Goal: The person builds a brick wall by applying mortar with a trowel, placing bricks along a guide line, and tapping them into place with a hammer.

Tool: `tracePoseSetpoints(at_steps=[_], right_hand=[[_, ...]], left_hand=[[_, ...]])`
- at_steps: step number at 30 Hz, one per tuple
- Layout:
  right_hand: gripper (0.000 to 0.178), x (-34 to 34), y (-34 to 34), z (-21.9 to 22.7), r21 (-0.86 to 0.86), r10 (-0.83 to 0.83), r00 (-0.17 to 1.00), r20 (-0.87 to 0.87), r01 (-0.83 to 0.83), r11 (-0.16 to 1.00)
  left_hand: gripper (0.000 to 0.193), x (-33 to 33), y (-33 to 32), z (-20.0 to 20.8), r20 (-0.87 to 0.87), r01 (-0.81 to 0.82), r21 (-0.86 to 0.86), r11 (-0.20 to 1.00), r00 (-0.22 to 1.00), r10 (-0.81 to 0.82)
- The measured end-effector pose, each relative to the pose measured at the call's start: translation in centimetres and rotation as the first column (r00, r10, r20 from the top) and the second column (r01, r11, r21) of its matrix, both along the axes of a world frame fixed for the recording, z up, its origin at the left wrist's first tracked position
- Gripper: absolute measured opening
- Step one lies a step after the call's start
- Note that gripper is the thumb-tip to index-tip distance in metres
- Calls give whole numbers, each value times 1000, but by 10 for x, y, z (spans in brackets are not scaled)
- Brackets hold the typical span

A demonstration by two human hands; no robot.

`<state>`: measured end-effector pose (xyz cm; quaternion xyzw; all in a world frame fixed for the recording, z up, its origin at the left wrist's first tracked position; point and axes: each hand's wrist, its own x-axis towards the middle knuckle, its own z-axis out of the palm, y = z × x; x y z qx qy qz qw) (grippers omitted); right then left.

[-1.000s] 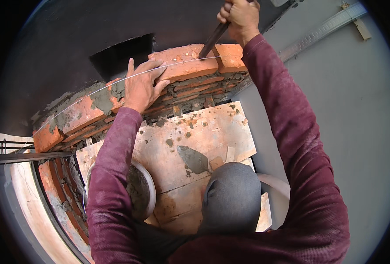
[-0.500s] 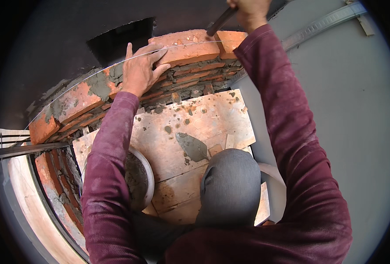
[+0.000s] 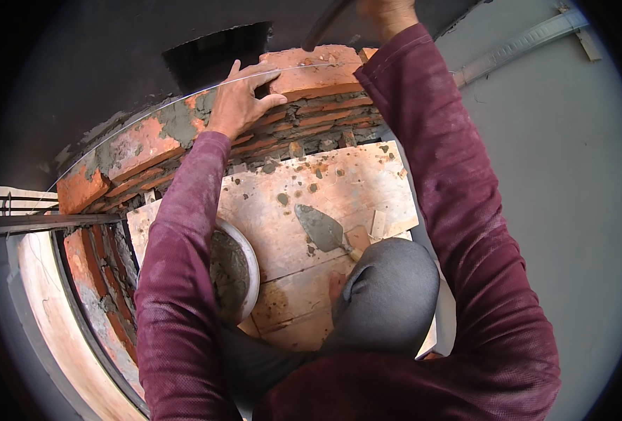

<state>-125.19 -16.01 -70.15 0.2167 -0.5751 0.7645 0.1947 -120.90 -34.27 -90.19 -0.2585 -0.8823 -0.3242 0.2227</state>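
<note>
My left hand (image 3: 241,105) grips the left end of an orange brick (image 3: 318,78) on top of the low brick wall. Its thumb lies against the near face, one finger reaches over the top, and another points up. Closed around a dark, slightly curved bar-like tool (image 3: 323,27), my right hand (image 3: 389,15) is partly cut off by the upper edge. The tool's tip hangs just above the brick, and its kind is unclear. A thin string line (image 3: 184,98) runs along the wall top, past my left hand. Grey mortar (image 3: 177,125) covers the course left of it.
A pointing trowel (image 3: 319,228) lies on the mortar-spotted wooden boards (image 3: 255,214), beside my grey-clad knee (image 3: 395,281). Under my left forearm stands a round mortar bucket (image 3: 253,281). Dark bars (image 3: 51,222) cross at the left. A metal channel (image 3: 514,50) lies at the upper right.
The right hand and its tool have risen toward the upper edge, lifting away from the brick. The left hand keeps to the brick's end. The whole view has shifted slightly.
</note>
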Motion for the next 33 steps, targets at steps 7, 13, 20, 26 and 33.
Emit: tracePoseSetpoints(at_steps=[7, 13, 20, 26, 33], right_hand=[[10, -8, -3, -29, 4, -48, 999, 26, 48, 999], [10, -5, -8, -46, -27, 12, 992, 127, -9, 1000], [11, -16, 11, -35, -18, 15, 986, 163, -12, 1000], [10, -4, 92, 28, 97, -196, 979, -57, 200, 975], [10, -34, 98, -54, 4, -220, 969, 113, 221, 975]], left_hand=[[53, 6, 3, 3, 20, -30, -43, 999, 999, 31], [53, 11, 0, -1, 61, -44, -27, 999, 997, 45], [51, 1, 7, -1, 7, -32, -35, 999, 999, 33], [51, 6, 11, 3, -60, -63, -184, 981, 997, 52], [46, 4, 3, 5, -90, -79, -215, 973, 994, 61]])
